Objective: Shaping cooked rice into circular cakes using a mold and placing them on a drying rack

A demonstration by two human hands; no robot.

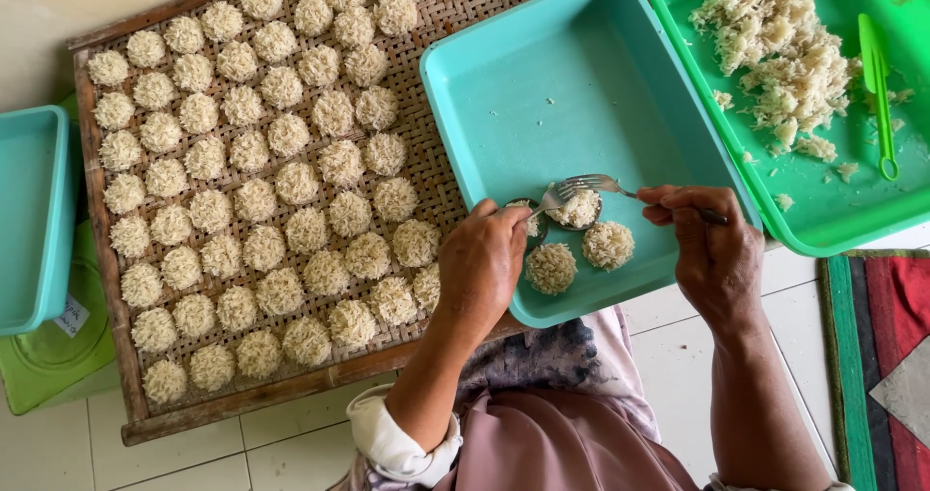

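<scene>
1. Your left hand (481, 259) reaches over the near-left corner of the turquoise tray (542, 94), fingers curled down onto a small round mould (529, 218) that sits on the tray floor. It grips the mould at the rim; most of the mould is hidden under your fingers.
2. Your right hand (712, 249) is closed around the handle of a metal fork (591, 187). The fork lies nearly level, tines pointing left.
3. The fork tines rest on a rice disc (578, 207) that lies just beside the mould, towards the right.
4. Two finished rice rounds (608, 245) lie on the tray floor just in front of that disc, near each other and close to the tray's near edge.
5. To the left, a woven bamboo rack (441, 12) carries many more of the same rounds in close rows; its right edge touches or slips under the turquoise tray.
6. To the upper right, a green tray (833, 220) holds a loose heap of rice strands (775, 50) and a green plastic utensil (877, 89) lying beside the heap.
7. A second turquoise container (34, 220) stands at the far left, beside the rack.
8. Everything rests on a pale tiled floor (291, 452), with a striped mat (872, 346) at the right.
</scene>
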